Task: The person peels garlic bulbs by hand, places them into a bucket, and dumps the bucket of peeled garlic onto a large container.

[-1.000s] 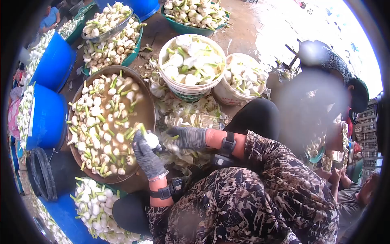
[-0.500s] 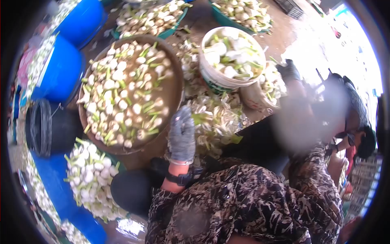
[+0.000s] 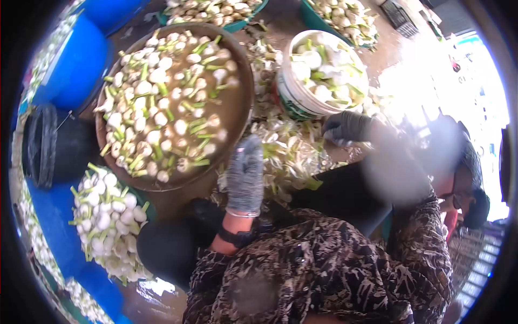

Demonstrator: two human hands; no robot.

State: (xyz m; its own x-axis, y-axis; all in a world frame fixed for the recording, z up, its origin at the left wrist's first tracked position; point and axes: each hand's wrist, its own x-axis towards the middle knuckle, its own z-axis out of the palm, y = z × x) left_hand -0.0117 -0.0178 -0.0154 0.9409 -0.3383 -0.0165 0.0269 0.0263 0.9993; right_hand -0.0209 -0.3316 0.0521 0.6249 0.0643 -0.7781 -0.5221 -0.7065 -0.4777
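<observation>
**Harsh glare, hazy spots, bent edges**

At upper right, the floor is washed out to near white by strong light, while the tub is more evenly lit. Right of centre, the view is veiled by a pale smudge; the shirt is dulled by a fainter spot. The left hand is blurred at its fingertips. Outer edges are curved and ringed in black.
</observation>
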